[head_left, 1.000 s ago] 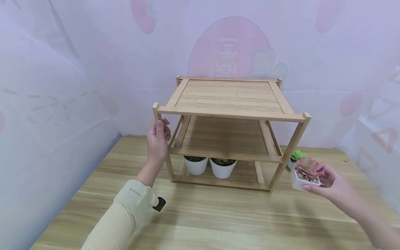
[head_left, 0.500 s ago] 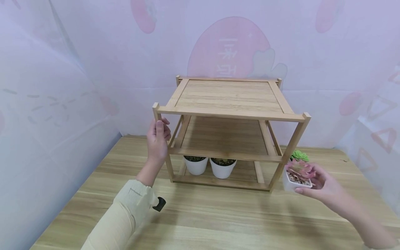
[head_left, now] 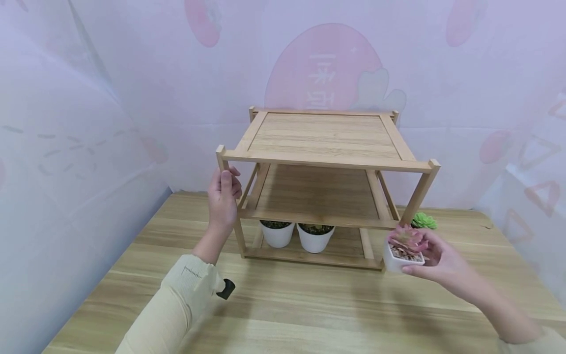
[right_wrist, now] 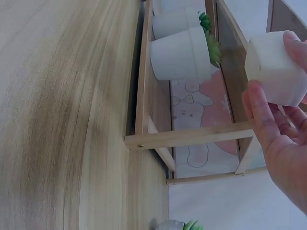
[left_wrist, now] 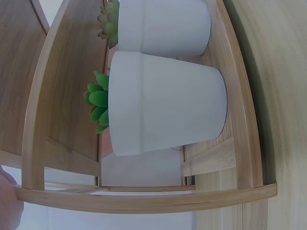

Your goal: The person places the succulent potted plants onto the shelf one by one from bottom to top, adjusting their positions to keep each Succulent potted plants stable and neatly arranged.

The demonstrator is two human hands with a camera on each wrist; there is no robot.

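My left hand (head_left: 223,196) grips the front left post of a three-tier wooden shelf (head_left: 331,135), just under its top board. My right hand (head_left: 442,260) holds a small white pot (head_left: 400,264) with a pink succulent (head_left: 408,240) in pebbles, thumb and fingers around its sides. The held pot overlaps the shelf's front right post in the head view and is raised above the table. Two white round pots (head_left: 277,235) stand on the lowest tier; in the left wrist view a green succulent (left_wrist: 99,100) shows at the rim of the nearer one.
A bright green succulent (head_left: 424,221) in a pot stands on the table behind the right hand, partly hidden by it and the post. The wood-grain table (head_left: 309,309) extends in front of the shelf. A printed pale cloth (head_left: 177,73) hangs behind and at both sides.
My right hand has carried the potted pink succulent leftward, up to the shelf's front right post. The left hand and the shelf have stayed in place.
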